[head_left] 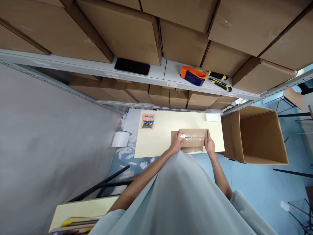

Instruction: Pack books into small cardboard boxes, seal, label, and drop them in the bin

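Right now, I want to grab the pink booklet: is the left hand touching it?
Apart. The head view shows a stretch of tabletop between the left hand and the booklet; the hand is on the cardboard.

Brown cardboard piece (192, 142), shiny clear tape (193, 136) running lengthwise, at the near side of the cream tabletop (157, 142).

The left hand (178, 143) and the right hand (209, 144) hold a taped cardboard package (193, 138) near its ends. On the counter (158, 140) lies a pink booklet (148, 121).
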Motion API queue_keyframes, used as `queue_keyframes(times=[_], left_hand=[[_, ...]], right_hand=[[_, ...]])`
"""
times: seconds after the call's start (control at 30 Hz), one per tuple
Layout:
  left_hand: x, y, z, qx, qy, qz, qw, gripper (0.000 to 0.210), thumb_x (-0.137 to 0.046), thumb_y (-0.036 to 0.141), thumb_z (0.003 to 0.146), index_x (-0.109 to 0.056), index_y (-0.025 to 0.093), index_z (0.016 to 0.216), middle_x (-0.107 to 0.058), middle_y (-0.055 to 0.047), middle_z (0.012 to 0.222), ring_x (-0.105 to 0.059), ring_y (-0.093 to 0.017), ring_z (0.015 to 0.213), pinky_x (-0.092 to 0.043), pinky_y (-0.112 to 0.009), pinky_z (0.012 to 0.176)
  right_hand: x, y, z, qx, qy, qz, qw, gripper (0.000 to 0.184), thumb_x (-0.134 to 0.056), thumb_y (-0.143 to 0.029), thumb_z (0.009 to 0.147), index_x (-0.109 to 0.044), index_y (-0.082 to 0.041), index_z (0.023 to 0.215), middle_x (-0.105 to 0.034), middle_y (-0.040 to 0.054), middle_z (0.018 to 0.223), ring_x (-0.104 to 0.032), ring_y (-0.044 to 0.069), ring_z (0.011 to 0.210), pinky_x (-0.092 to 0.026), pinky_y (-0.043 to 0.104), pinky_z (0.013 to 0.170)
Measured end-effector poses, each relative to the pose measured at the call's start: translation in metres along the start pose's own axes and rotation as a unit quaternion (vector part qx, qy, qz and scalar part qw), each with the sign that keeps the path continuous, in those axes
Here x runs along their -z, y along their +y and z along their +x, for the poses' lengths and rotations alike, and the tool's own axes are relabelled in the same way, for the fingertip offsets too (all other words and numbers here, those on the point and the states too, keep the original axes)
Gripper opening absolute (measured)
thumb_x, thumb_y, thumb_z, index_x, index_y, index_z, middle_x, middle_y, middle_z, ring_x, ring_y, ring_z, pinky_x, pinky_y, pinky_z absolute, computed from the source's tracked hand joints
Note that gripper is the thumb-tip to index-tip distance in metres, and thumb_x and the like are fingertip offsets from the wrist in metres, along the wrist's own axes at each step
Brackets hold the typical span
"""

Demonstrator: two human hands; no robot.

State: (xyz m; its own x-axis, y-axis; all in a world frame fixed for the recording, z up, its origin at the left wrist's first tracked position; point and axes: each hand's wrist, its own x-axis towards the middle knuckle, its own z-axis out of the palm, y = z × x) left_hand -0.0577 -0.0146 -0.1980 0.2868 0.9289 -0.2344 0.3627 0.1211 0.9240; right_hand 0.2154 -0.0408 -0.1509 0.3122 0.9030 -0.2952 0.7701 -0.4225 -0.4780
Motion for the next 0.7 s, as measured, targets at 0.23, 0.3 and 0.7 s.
queue_keyframes(times=[0.23, 0.3, 0.7], left_hand=[[0.023, -0.006, 0.000, -0.005, 0.053, 0.010, 0.999, 0.031, -0.055, 0.041, 0.106, -0.053, 0.027, 0.134, -0.057, -0.012, 0.143, -0.056, -0.028, 0.139, -0.044, -0.046, 0.121], [0.031, -0.007, 0.001, 0.013, 0.094, 0.021, 0.995, 0.027, -0.054, 0.042, 0.107, -0.054, 0.028, 0.130, -0.060, -0.011, 0.137, -0.058, -0.028, 0.136, -0.044, -0.047, 0.119], [0.037, -0.025, 0.005, -0.026, 0.185, 0.036, 0.982, 0.024, -0.054, 0.047, 0.108, -0.054, 0.027, 0.122, -0.060, -0.013, 0.127, -0.058, -0.031, 0.130, -0.048, -0.050, 0.115]], right_hand=[[-0.025, -0.037, -0.002, 0.009, 0.007, -0.056, 0.998, 0.070, -0.017, -0.047, 0.115, -0.014, -0.019, 0.179, -0.060, 0.0201, 0.156, -0.073, 0.033, 0.114, -0.057, 0.041, 0.092], [-0.033, -0.051, -0.001, 0.014, -0.005, -0.071, 0.997, 0.071, -0.021, -0.047, 0.115, -0.010, -0.019, 0.179, -0.061, 0.0206, 0.155, -0.074, 0.032, 0.110, -0.058, 0.040, 0.089], [-0.055, -0.071, -0.002, 0.022, 0.035, -0.056, 0.998, 0.066, -0.018, -0.045, 0.116, -0.018, -0.024, 0.179, -0.062, 0.0152, 0.157, -0.070, 0.030, 0.125, -0.057, 0.038, 0.097]])
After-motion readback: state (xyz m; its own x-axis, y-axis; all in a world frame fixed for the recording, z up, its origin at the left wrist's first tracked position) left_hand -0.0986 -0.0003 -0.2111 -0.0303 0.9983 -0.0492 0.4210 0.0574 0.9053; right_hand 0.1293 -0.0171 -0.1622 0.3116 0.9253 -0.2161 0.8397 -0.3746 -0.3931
